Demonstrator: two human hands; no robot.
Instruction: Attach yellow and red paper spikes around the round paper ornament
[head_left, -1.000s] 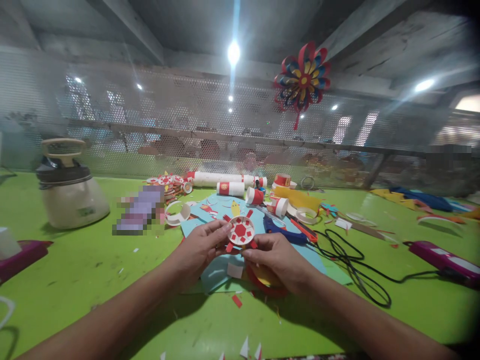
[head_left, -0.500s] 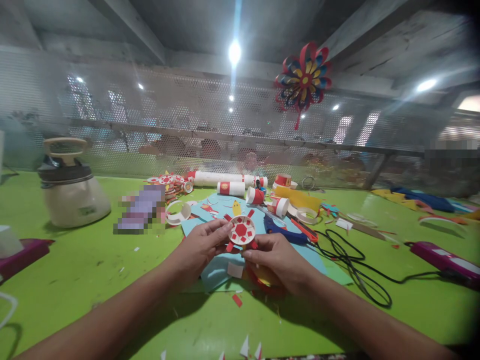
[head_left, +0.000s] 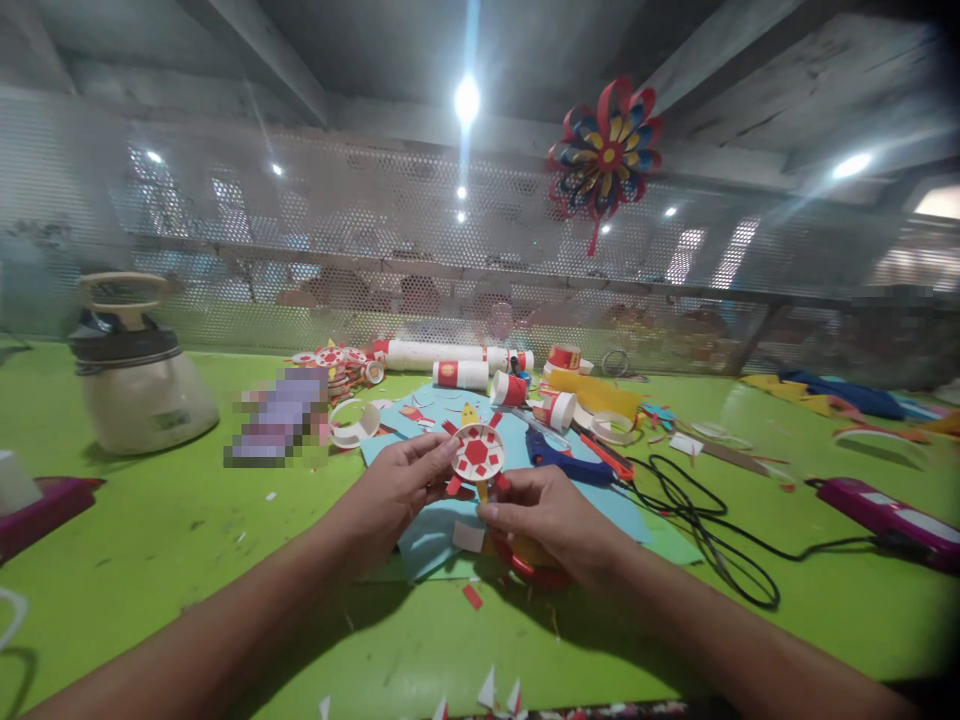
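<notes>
My left hand (head_left: 405, 485) pinches the left edge of a small paper turtle (head_left: 478, 453). Its round white shell carries red patches, its legs are red, and a yellow head points away from me. At the near end, my right hand (head_left: 544, 510) is closed with thumb and fingertips on the turtle's narrow yellow tail (head_left: 482, 491). Both hands are above light blue paper sheets (head_left: 435, 545). Under the right hand is a red rounded thing (head_left: 536, 570), partly hidden. A blue glue gun (head_left: 566, 460) lies just beyond that hand.
Paper cups (head_left: 461, 375) lie at the back, beside a stack of paper turtles (head_left: 334, 365). A kettle-like jug (head_left: 139, 380) stands left. Black cord (head_left: 697, 530) loops at right near a purple power strip (head_left: 889, 515). A paper flower (head_left: 609, 155) hangs above.
The turtle has shifted slightly left and its shell tilts a little. More of the yellow tail shows at my right fingertips. The view has moved slightly.
</notes>
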